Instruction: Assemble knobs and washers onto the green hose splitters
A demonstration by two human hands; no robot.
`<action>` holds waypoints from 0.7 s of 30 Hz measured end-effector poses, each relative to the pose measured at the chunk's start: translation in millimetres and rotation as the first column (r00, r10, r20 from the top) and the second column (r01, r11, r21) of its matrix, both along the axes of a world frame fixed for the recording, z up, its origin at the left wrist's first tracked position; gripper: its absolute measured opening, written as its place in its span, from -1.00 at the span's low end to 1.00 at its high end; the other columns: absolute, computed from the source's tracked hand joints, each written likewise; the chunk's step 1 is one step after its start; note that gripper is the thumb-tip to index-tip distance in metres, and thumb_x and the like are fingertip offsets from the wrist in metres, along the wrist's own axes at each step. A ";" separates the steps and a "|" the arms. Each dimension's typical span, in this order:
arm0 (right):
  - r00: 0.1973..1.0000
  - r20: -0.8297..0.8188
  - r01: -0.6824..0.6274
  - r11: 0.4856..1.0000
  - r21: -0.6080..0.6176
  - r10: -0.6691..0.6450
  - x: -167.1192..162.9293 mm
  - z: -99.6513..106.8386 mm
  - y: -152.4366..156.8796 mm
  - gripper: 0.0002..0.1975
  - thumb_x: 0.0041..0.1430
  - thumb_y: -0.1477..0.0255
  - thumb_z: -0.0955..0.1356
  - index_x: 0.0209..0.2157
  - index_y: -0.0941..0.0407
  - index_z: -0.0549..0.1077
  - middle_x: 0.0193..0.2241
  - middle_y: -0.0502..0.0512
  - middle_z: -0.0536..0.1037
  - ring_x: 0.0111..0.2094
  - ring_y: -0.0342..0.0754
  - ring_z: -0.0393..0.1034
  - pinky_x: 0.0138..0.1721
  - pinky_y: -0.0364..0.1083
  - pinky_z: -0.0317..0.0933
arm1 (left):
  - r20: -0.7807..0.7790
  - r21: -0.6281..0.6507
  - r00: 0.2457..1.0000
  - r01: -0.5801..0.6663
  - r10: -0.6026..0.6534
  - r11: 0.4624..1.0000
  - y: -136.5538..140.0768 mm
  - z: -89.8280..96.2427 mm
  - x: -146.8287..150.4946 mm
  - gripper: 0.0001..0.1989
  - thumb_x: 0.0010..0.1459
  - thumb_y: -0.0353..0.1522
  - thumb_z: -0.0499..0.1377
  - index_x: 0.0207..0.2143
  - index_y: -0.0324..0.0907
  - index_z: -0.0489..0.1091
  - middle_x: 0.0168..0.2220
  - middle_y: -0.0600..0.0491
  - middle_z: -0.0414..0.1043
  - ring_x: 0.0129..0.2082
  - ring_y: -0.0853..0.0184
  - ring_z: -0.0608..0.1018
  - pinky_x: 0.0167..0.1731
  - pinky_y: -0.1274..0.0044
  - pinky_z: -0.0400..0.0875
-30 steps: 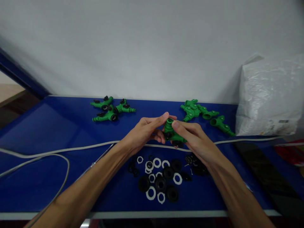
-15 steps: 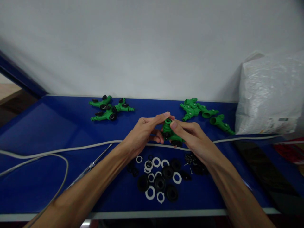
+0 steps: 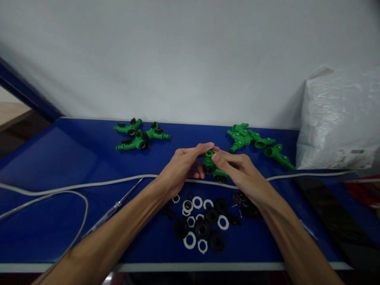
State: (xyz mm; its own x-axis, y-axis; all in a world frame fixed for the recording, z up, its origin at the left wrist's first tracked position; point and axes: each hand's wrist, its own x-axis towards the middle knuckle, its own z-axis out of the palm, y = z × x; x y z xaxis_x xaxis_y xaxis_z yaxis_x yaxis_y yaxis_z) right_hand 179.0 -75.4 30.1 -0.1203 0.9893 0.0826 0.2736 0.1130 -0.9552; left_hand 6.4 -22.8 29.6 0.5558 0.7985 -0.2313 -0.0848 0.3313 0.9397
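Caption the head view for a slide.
Right hand holds a green fitting, left hand at its side, above a blue table strewn with white rings and black rings.

A pale cable (image 3: 32,193) is running across the blue tabletop (image 3: 74,158) from left to right, another length curving toward the near left edge. A white, plastic-wrapped package (image 3: 338,118) is resting at the far right, before the pale wall (image 3: 184,63). A dark flat slab (image 3: 335,217) is lying at near right. A blue beam (image 3: 26,95) is slanting at far left, beside a wooden board (image 3: 13,112).
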 end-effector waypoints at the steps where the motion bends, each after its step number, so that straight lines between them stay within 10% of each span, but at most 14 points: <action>1: 1.000 0.009 -0.005 1.000 0.001 0.005 0.1 -0.1 0.0 -0.62 0.33 0.04 0.36 -0.27 -0.03 0.72 -0.22 0.09 0.65 0.02 0.17 0.44 0.13 0.10 0.20 | -0.008 -0.004 1.000 -0.005 0.005 1.000 -0.1 0.1 0.2 -0.56 0.15 0.00 0.29 -0.15 -0.15 0.64 -0.30 0.02 0.54 -0.57 0.52 0.32 -0.53 0.58 0.12; 12: 1.000 0.015 0.000 1.000 0.002 0.000 -0.9 -1.9 2.0 -0.63 0.32 0.03 0.37 -0.15 -0.04 0.71 -0.14 0.08 0.66 -0.03 0.11 0.45 0.06 0.07 0.24 | 0.007 -0.043 1.000 0.009 -0.009 0.999 1.1 -0.8 0.5 -0.59 0.17 -0.03 0.24 -0.11 -0.10 0.63 -0.23 0.03 0.55 -0.56 0.52 0.27 -0.55 0.58 0.06; 21: 0.863 -0.485 -0.068 0.920 -0.385 -0.139 -4.1 -1.3 3.0 -0.47 0.18 -0.02 0.45 -0.01 0.09 0.61 -0.24 0.18 0.66 -0.41 -0.10 0.39 -0.54 -0.16 0.13 | -0.061 0.247 0.998 -0.018 0.034 0.969 14.8 -2.0 -4.8 -0.49 0.19 0.07 0.22 -0.18 -0.18 0.65 -0.57 0.13 0.27 -0.54 0.44 0.22 -0.50 0.53 0.08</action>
